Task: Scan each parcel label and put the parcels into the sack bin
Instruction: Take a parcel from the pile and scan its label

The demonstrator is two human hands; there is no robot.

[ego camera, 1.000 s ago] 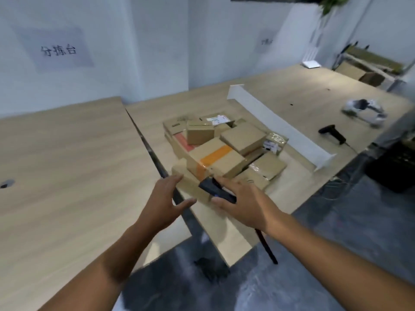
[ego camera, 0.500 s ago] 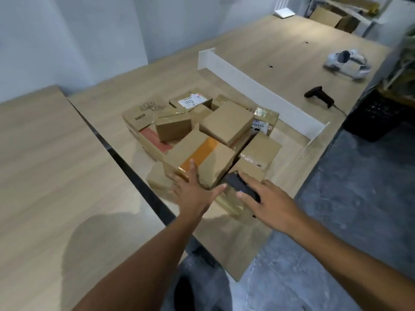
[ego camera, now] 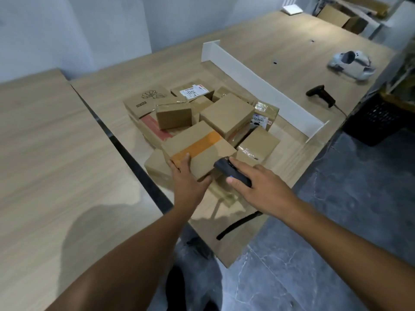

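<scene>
- Brown cardboard makes up the whole pile of parcels (ego camera: pixel 226 113) on the light wooden tabletop (ego camera: pixel 157 70). The cardboard parcel with an orange tape stripe (ego camera: pixel 199 151) lies on top, at the near side of the pile.
- The left hand (ego camera: pixel 187 176) clasps this parcel's near corner. Its fingers lie over the top and side, the thumb spread along the front face, though slight blur makes the firmness of the hold hard to judge.
- The right hand (ego camera: pixel 260 185) is curled round a black handheld scanner (ego camera: pixel 232 171), index finger along its top, with the nose just beside the parcel's near right corner.
- No label shows on the parcel's top face. A scan from here could read nothing, or catch the white labels (ego camera: pixel 192 92) on parcels farther back.
- A one-handed lift by the corner could let the parcel tilt and slip.
- It also rests on lower parcels close to the tabletop's front edge, so dragging it forward could pull one off onto the grey floor (ego camera: pixel 336 198).
- No sack bin is plainly in view, and every parcel is on the tabletop.
- A second ago the left hand was spread at the tabletop's edge, short of the pile; now it is on the parcel.
- The scanner has moved forward too, from the low front parcels to the striped one's corner.
- The view has dipped and closed in, while the pile itself has not shifted.
</scene>
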